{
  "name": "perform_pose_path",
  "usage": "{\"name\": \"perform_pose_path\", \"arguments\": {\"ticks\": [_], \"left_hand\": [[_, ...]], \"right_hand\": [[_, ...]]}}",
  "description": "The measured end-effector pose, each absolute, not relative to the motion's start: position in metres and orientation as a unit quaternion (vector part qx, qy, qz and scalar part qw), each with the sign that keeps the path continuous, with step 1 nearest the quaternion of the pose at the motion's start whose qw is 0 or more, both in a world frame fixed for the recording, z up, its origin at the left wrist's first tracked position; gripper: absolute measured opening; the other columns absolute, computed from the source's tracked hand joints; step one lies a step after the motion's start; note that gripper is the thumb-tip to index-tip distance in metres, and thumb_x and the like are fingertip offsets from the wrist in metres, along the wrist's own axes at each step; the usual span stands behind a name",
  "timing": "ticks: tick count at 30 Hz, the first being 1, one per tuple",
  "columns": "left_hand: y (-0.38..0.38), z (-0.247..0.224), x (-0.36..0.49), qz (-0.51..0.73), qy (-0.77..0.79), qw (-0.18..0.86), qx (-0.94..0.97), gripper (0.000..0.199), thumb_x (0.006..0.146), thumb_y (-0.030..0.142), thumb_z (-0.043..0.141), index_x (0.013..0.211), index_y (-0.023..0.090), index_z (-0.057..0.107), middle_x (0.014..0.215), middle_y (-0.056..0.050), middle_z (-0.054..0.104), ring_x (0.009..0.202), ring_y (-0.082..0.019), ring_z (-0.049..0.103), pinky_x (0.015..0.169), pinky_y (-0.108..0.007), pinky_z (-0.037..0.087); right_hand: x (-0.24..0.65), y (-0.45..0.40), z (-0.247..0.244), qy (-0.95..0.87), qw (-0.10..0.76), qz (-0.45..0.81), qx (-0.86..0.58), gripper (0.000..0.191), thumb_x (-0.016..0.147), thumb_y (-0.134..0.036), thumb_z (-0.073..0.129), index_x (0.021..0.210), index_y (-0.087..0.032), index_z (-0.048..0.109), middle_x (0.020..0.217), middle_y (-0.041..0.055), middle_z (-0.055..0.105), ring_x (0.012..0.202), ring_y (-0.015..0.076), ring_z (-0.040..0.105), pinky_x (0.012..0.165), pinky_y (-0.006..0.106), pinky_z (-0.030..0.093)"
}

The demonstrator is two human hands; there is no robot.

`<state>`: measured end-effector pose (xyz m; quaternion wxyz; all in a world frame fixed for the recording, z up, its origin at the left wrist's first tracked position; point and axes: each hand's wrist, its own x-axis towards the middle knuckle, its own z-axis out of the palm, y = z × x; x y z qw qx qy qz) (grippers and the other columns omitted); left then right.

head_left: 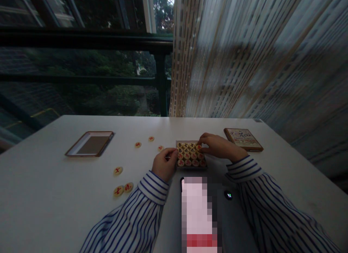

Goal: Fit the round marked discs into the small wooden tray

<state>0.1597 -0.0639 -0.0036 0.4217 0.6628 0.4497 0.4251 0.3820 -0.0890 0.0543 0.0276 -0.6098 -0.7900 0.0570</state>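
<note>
A small open box (pixel 191 168) holds rows of round xiangqi pieces (pixel 187 156), with dark characters towards the back and red ones in front. At its back right corner, my right hand (pixel 217 145) pinches a red-marked xiangqi piece (pixel 198 147) between thumb and fingers, in line with the back row. My left hand (pixel 165 164) is closed with curled fingers against the box's left side. A thin pale edge shows between its thumb and fingers, but what it is stays hidden. Loose xiangqi pieces (pixel 117 170) lie on the white table to the left.
A box lid or tray (pixel 94 145) lies at the table's left. At the back right is a flat printed box (pixel 244 139). A phone with a blurred-out screen (pixel 197 209) lies in front of me, a small dark device (pixel 228 195) beside it. Beyond the table (pixel 67 209) are a railing and string curtain.
</note>
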Motion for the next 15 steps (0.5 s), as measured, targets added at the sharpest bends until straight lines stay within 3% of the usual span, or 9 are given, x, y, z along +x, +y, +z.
{"name": "perform_pose_path", "arguments": {"ticks": [15], "left_hand": [[-0.0657, -0.0009, 0.1594, 0.421, 0.450, 0.428, 0.661, 0.025, 0.073, 0.036, 0.054, 0.081, 0.016, 0.066, 0.074, -0.005, 0.068, 0.068, -0.016, 0.061, 0.062, -0.027, 0.047]], "right_hand": [[0.3836, -0.0876, 0.0547, -0.805, 0.040, 0.062, -0.589, 0.029, 0.084, -0.033, 0.044, 0.098, -0.018, 0.065, 0.101, 0.0104, 0.059, 0.093, 0.0199, 0.056, 0.084, 0.031, 0.041]]}}
